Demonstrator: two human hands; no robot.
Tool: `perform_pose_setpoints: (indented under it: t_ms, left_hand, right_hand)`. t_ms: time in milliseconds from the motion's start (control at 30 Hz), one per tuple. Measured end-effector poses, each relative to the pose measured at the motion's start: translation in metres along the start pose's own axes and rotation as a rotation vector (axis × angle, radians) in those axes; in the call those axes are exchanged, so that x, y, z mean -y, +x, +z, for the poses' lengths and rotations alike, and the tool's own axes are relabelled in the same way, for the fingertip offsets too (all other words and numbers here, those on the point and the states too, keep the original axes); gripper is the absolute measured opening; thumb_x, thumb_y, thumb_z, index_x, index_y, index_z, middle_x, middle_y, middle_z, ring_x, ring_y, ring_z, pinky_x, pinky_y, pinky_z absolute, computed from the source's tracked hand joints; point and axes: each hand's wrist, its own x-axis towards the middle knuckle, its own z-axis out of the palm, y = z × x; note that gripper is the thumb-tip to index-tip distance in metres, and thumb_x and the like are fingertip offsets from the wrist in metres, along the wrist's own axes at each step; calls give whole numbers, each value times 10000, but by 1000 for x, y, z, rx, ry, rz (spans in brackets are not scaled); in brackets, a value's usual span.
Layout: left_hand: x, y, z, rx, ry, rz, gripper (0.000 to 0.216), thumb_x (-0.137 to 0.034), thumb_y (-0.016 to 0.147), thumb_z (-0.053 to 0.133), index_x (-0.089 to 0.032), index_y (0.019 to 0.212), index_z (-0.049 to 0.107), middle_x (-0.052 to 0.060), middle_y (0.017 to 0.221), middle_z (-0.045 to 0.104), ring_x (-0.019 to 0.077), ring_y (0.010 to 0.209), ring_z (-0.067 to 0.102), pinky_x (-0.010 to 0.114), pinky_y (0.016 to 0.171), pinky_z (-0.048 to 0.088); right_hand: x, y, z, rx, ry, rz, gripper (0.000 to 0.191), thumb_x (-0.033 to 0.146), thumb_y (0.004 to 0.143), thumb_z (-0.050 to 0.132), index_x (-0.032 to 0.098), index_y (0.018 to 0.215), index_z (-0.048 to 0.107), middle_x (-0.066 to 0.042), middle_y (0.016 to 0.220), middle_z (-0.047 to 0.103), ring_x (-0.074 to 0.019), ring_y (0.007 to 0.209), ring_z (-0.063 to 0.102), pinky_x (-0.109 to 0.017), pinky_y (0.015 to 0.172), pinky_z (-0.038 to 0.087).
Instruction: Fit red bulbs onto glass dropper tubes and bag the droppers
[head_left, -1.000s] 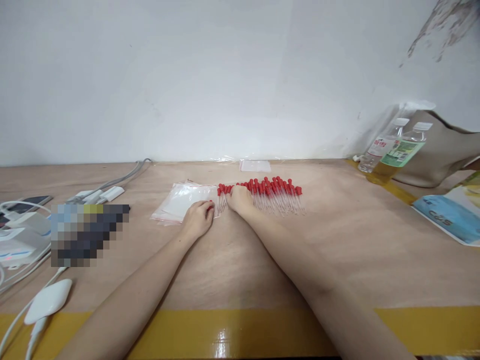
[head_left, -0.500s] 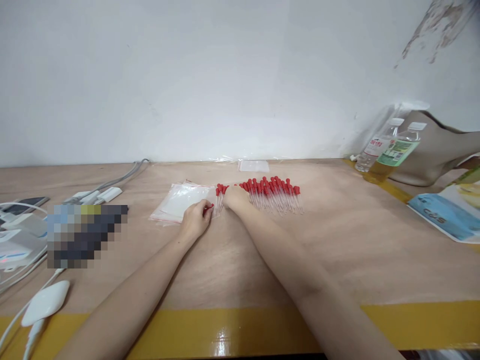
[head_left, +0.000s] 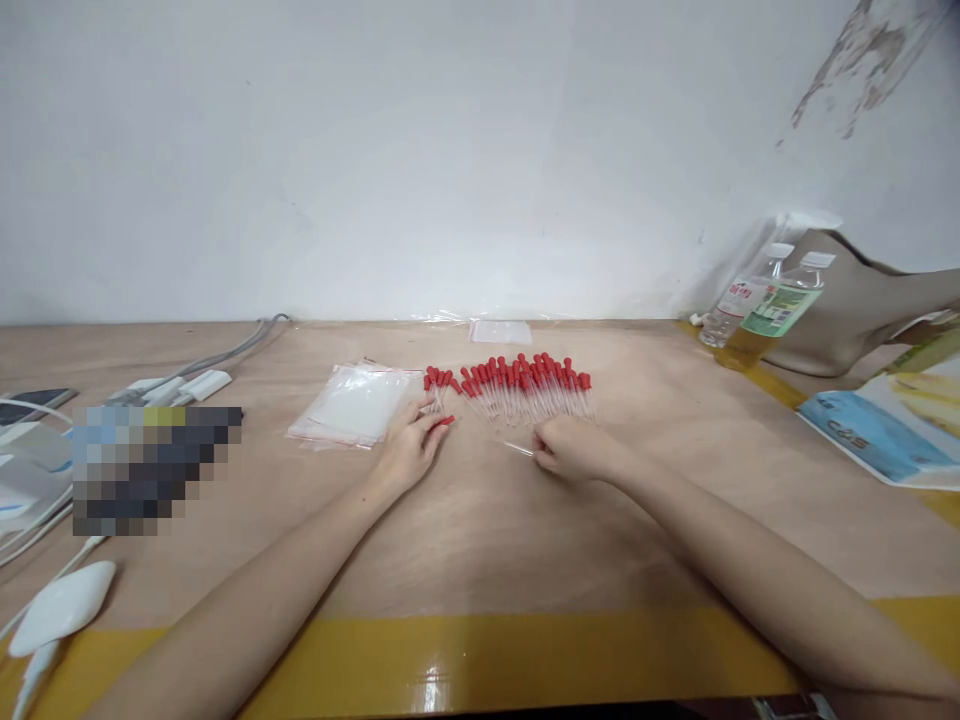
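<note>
My left hand [head_left: 409, 450] is closed in a pinch on a red rubber dropper bulb [head_left: 447, 421], whose end sticks out past the fingertips. My right hand [head_left: 576, 447], also closed, grips a thin clear glass tube [head_left: 517, 448] that points left toward the bulb. A gap separates tube and bulb. Just beyond both hands lies a row of droppers [head_left: 525, 374] with red bulbs and clear stems. A smaller cluster of droppers [head_left: 436, 379] lies at its left end, close to my left fingers. Clear plastic bags [head_left: 360, 402] are stacked left of them.
Small clear bags [head_left: 500, 331] lie by the wall. Two bottles [head_left: 772, 305], a grey-beige bag [head_left: 840, 300] and a blue packet [head_left: 870, 435] stand or lie at right. Chargers with cables [head_left: 180, 388] and a white plug-like device [head_left: 64, 608] occupy the left.
My right hand has moved right and nearer from among the droppers, and a glass tube now shows in it. My left hand has shifted slightly right with the red bulb.
</note>
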Motion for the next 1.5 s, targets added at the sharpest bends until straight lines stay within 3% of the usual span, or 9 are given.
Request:
perform_pose_setpoints:
  t_ms: [100,200,467,833,1033,1300,1500]
  left_hand:
    - [-16,-5,3,63,-68,67,178,-238,835,453,-168,902,601,92,1093,515,203,1038,500,340,874,426]
    - [-27,-8,4,95,-141,113,134,-213,830,460,-176,893,573,74,1048,530,183,985,513,330,840,433]
    - [-31,-7,3,206,-177,28,114,-229,835,466,-181,888,555,34,823,585,159,786,545,297,725,437]
    - [-35,-8,4,225,-242,-83,153,-280,832,468,-185,928,539,35,862,624,166,780,581,286,686,453]
    - [-37,-6,2,228,-288,-72,155,-287,839,461,-187,913,553,25,847,626,159,782,580,281,700,452]
    - [-36,-7,3,302,-504,-110,200,-300,828,477,-184,906,621,19,862,662,147,794,601,251,732,462]
    - [-38,-8,-2,434,-532,-75,210,-308,833,457,-180,893,613,9,797,645,134,729,583,231,669,456]
  right_hand:
    - [-4,-7,5,-111,88,-33,80,233,733,524,175,713,575,-61,767,608,-155,663,522,-247,563,345]
    - [-2,-6,18,-234,235,-38,148,322,729,578,177,741,556,-52,800,582,-155,739,509,-245,621,364]
    - [5,-1,48,-403,400,-35,91,240,804,485,179,738,498,-21,733,550,-134,686,481,-254,623,363]
    - [12,-1,45,-377,510,-48,102,250,830,438,176,774,480,-17,731,541,-125,672,478,-244,595,357]
    - [15,-2,42,-356,554,-91,79,238,817,453,177,773,477,-13,727,536,-119,658,470,-239,589,355]
    - [9,1,45,-272,696,-142,125,283,807,484,171,759,515,20,633,498,-97,572,436,-209,526,330]
    - [5,2,39,-273,515,-165,148,293,816,497,175,751,557,26,632,563,-97,585,465,-282,707,318]
